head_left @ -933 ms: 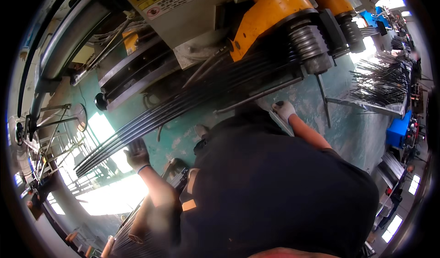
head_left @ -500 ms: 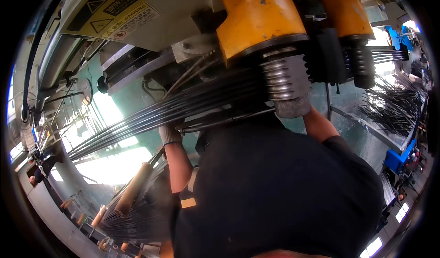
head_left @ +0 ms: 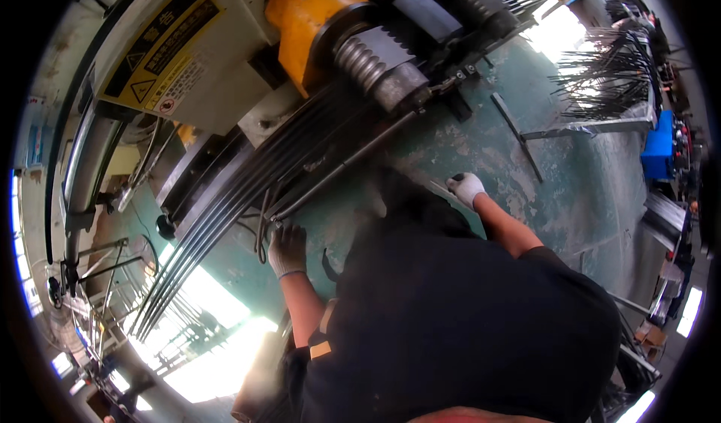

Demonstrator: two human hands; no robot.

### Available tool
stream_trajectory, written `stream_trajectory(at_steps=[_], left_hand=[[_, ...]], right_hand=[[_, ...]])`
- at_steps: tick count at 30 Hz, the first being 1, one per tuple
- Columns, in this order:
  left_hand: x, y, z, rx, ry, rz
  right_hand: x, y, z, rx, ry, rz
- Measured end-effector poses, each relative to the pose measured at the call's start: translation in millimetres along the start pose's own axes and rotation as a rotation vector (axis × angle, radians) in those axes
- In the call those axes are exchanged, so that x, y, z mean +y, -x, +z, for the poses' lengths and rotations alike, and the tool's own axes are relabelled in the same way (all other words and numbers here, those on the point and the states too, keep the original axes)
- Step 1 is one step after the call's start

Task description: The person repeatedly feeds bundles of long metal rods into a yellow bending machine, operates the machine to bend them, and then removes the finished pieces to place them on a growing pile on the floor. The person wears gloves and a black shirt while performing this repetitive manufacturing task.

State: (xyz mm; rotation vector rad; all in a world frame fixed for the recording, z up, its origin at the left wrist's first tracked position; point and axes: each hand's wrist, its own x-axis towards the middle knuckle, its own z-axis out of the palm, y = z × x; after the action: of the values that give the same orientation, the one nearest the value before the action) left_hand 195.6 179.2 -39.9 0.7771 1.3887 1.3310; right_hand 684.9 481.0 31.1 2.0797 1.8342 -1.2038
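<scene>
My left hand (head_left: 288, 250), in a pale knitted glove, is raised just below the near end of a long thin spring-like rod (head_left: 338, 169). Its fingers look slightly apart; whether they touch the rod is unclear. My right hand (head_left: 467, 188), also gloved, is closed over the green floor, away from the machine. A thin pale piece (head_left: 441, 189) shows at its fingers, too blurred to name. Above both hands, several dark metal rods (head_left: 218, 231) run lengthwise beneath a ribbed metal roller (head_left: 379, 66) on an orange housing (head_left: 312, 21).
A machine cover with yellow-black warning labels (head_left: 161, 48) overhangs at upper left. To the right, a metal frame rack (head_left: 593, 127) holds a heap of dark rods, beside a blue box (head_left: 659, 149). A metal bar (head_left: 518, 138) shows near the rack. A brown roll (head_left: 251, 393) is at lower left.
The view has turned, so the machine and rods slant more steeply. My right hand, formerly hidden behind the roller, has come into sight below it. My left hand remains near the spring-like rod's end.
</scene>
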Motion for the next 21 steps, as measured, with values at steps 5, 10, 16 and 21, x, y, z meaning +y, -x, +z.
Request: stream_trajectory(at_steps=[5,10,16,21], left_hand=[[43.8,-4.0,15.6,0.171,0.684,-0.09],[64.9,3.2,-31.8,0.213,0.56,0.167],[136.7,0.2,-28.8,0.429,-0.325,0.345],[252.3,-9.3,27.4,0.403,0.81,0.411]], right_hand=[[16.1,23.8,-15.0,0.158,-0.169,-0.038],[-60.0,9.8,-47.7,0.253,-0.512,-0.216],[-160.6,27.5,-112.9,0.275,-1.064,-0.549],[-209.6,14.3,-136.7,0.348,-1.244,-0.737]])
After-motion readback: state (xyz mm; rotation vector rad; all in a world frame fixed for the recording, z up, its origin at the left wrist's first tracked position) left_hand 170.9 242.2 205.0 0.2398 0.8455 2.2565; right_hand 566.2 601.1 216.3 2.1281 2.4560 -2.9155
